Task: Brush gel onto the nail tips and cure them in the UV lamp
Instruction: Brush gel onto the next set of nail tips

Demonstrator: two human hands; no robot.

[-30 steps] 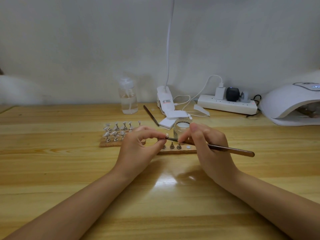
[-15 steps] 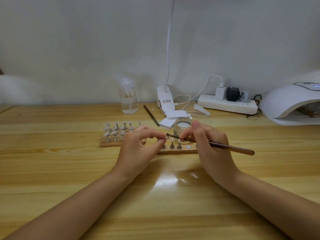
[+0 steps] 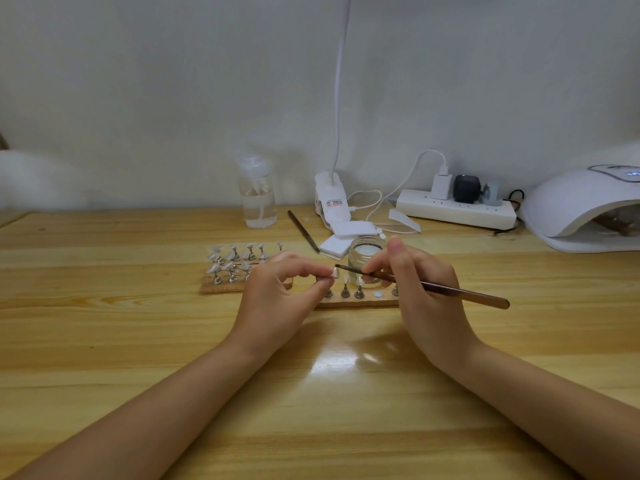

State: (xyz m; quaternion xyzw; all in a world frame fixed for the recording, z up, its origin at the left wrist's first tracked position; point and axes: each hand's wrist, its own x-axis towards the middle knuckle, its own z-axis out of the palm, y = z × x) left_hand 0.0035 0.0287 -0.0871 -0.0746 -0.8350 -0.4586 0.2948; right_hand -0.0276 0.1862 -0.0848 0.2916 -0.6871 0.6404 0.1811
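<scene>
Right now the left hand pinches a small nail tip between its thumb and first finger, up off the wooden table. The right hand grips a thin brown brush the way you hold a pencil. The dark end of the brush points left and sits just beside the nail tip, very close to it; I cannot tell if they touch. The long handle sticks out to the right, past the hand.

Just behind the hands lies a flat wooden strip with small metal stands on it, and some have nail tips on top. A second wooden board lies to the left, with two rows of stands holding more nail tips. A small glass jar with its lid off stands behind the right hand's fingers. A second brush lies on the table behind the jar, next to some white pads.

The white UV lamp sits at the far right edge of the table, well apart from the hands, and its opening faces this way. A white power strip with plugs lies by the wall. A clear pump bottle stands near the wall too, and the clip of a white desk lamp is next to it, with its thin neck going straight up
</scene>
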